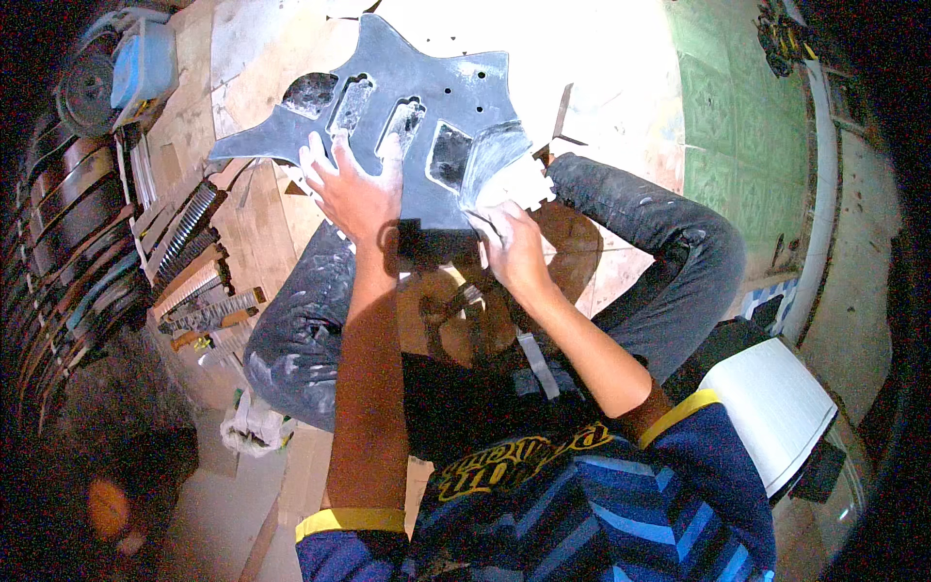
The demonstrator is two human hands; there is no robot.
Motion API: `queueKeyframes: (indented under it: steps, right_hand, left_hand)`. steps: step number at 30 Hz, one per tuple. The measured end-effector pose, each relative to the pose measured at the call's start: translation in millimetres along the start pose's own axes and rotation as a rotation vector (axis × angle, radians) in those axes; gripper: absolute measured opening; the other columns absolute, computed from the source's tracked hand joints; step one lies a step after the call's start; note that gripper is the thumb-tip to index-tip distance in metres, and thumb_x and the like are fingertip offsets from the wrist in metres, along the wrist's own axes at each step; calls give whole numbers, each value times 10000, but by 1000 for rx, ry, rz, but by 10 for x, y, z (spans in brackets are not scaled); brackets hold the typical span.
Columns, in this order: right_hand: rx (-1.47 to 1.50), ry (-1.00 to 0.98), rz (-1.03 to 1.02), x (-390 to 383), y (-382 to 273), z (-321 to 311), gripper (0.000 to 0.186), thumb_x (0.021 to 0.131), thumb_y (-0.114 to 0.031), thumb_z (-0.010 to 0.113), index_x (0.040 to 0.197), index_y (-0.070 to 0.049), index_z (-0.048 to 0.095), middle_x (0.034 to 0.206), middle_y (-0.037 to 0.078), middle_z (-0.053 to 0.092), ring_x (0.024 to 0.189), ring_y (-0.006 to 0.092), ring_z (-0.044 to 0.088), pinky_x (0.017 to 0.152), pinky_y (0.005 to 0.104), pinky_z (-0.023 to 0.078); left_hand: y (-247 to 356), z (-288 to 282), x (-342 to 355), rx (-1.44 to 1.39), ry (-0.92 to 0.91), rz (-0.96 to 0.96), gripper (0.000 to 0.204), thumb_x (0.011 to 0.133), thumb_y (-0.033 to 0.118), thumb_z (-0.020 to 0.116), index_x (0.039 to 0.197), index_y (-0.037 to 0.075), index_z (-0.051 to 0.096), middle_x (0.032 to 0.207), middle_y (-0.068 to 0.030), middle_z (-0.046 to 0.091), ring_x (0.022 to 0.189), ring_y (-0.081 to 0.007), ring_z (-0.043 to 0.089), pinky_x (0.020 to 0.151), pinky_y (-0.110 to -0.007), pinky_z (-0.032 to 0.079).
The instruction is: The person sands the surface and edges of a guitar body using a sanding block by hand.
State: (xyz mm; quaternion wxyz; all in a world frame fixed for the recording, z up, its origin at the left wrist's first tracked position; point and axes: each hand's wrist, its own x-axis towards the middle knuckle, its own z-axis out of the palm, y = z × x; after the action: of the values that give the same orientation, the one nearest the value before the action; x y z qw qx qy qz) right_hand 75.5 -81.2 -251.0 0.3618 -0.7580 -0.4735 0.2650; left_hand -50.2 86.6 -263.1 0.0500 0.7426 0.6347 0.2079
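Observation:
A dark grey electric guitar body [427, 87] lies tilted across my lap, with pointed horns, two long slots, a squarish cavity and small holes. White dust smears its right part. My left hand [359, 194] rests on its face below the slots, fingers spread and pressing it down. My right hand [509, 242] is at the lower right edge of the body, its fingers bent and drawn together. Whatever is between them is hidden. Just beyond that hand, a bright white patch [514, 184] with a toothed edge shows; I cannot tell what it is.
At the left stand a row of dark curved pieces [87, 194], a blue-and-clear container [144, 68] and several tools [208, 310] on the floor. A crumpled plastic bag [254, 427] lies by my left knee. Green tiles [722, 116] and a white box-like object [771, 412] are on the right.

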Motion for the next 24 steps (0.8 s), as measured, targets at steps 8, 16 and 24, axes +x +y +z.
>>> queueKeyframes:
  steps: [8, 16, 24]
  right_hand:
    - [-41, 23, 4, 34, 43, 60, 162, 828, -47, 696, 988, -44, 720, 870, 139, 658, 834, 313, 629, 773, 382, 506]
    - [-40, 56, -60, 38, 3, 23, 141, 817, -18, 724, 958, -24, 709, 853, 132, 654, 786, 287, 632, 717, 353, 509]
    - [-32, 83, 48, 128, -76, 160, 168, 824, -21, 687, 990, -23, 709, 896, 147, 660, 854, 314, 635, 782, 378, 508]
  left_hand:
    - [-36, 39, 10, 21, 7, 32, 646, 798, 510, 726, 1254, 74, 593, 1412, -230, 461, 1347, -417, 367, 1094, -557, 331]
    - [-31, 4, 11, -11, -35, -16, 661, 802, 530, 709, 1262, 70, 593, 1438, -221, 441, 1368, -410, 345, 1109, -551, 310]
    - [-28, 23, 11, 38, 55, 72, 633, 807, 502, 727, 1240, 57, 602, 1363, -251, 500, 1307, -427, 405, 1091, -556, 333]
